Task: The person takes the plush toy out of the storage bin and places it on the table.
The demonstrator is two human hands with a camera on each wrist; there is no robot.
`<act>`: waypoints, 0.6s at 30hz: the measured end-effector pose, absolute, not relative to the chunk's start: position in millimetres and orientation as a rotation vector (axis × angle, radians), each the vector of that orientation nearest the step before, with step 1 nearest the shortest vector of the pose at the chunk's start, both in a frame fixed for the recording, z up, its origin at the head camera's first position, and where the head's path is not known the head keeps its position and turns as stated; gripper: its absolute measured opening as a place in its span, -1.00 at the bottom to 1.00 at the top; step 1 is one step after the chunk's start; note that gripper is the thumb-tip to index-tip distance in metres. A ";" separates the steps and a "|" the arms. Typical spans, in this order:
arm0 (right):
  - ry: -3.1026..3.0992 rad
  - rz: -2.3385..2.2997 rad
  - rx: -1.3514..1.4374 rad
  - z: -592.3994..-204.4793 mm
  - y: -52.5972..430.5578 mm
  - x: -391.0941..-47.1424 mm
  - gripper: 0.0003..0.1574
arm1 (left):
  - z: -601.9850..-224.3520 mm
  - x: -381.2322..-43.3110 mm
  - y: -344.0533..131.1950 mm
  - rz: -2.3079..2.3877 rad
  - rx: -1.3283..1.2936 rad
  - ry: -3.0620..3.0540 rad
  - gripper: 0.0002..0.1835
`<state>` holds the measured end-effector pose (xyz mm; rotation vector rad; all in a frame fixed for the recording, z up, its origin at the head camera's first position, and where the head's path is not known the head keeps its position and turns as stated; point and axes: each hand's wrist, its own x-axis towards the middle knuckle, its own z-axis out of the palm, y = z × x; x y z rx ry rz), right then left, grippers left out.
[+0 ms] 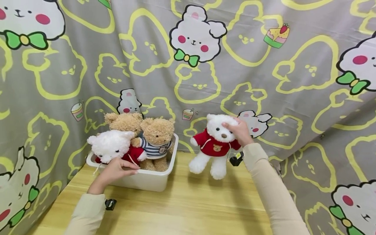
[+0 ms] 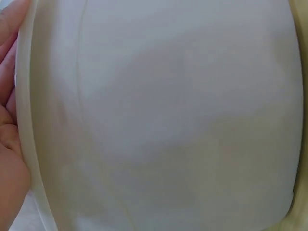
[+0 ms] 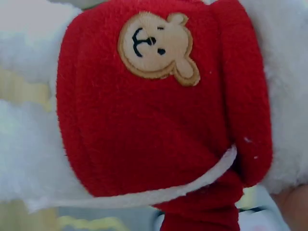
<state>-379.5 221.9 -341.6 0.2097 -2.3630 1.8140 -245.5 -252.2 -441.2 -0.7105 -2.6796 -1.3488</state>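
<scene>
My right hand [image 1: 242, 130] grips the head of a white teddy bear [image 1: 221, 124] in a red hoodie, holding it upright to the right of the bin. Its hoodie [image 3: 149, 110], with a bear-face patch and white cord, fills the right wrist view. My left hand [image 1: 116, 171] holds the front rim of a white plastic bin [image 1: 152, 181], and the bin wall [image 2: 183, 115] fills the left wrist view. Inside the bin are another white bear [image 1: 110, 143] in red, a tan bear [image 1: 157, 133] in a striped shirt, and a second tan bear [image 1: 123, 120] behind.
The bin stands on a light wooden table [image 1: 182, 209]. Grey curtains [image 1: 158, 81] with cartoon bears and rabbits hang at the back and both sides, close behind the bin. A small black device [image 1: 110, 204] sits at the left wrist, another [image 1: 236, 159] at the right.
</scene>
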 end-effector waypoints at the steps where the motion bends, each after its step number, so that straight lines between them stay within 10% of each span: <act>1: -2.387 1.786 0.188 -354.9 221.4 -384.0 -0.26 | -442.5 -245.5 -251.4 -1.343 -0.723 -2.667 -0.85; 10: -2.483 1.689 0.208 -472.6 188.7 -395.9 -0.22 | -449.4 -241.7 -249.2 -1.315 -0.773 -2.626 -0.87; 18: -2.506 1.443 0.284 -472.4 181.6 -409.9 -0.20 | -451.0 -246.6 -249.8 -1.292 -0.802 -2.555 -0.91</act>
